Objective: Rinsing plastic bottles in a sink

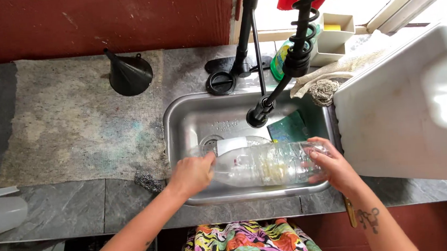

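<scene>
Both hands are holding a clear plastic bottle [264,164] sideways over the steel sink [181,117]: left hand [190,175] grip closing round its neck end, right hand [333,168] grip cupping its base.

Clear plastic bottle [267,164]: large, transparent, ribbed body, white label band near neck end. Lies on side, horizontal, long axis running left-right. Held above steel sink [181,117] basin, near front rim. Neck end points left, base end right. Yellowish tint shows through lower middle of body. Cap or opening hidden, cannot tell whether closed.
</scene>
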